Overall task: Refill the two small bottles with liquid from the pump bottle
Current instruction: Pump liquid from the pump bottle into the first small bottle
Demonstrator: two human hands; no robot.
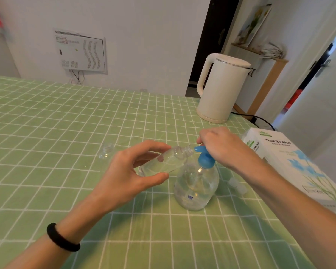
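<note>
Pressing pump bottle [197, 183], nozzle half hidden, right hand [219, 146]

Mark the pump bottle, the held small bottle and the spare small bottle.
pump bottle [197, 188], head view, clear body
held small bottle [163, 162], head view, tilted body
spare small bottle [106, 151], head view, body

A clear pump bottle [196, 187] with a blue pump head [205, 159] stands upright, partly full. One small clear bottle [164, 162], uncapped, tilts with its mouth at the blue nozzle. Another small bottle [106, 151] lies on the cloth, well apart to the left.
</note>
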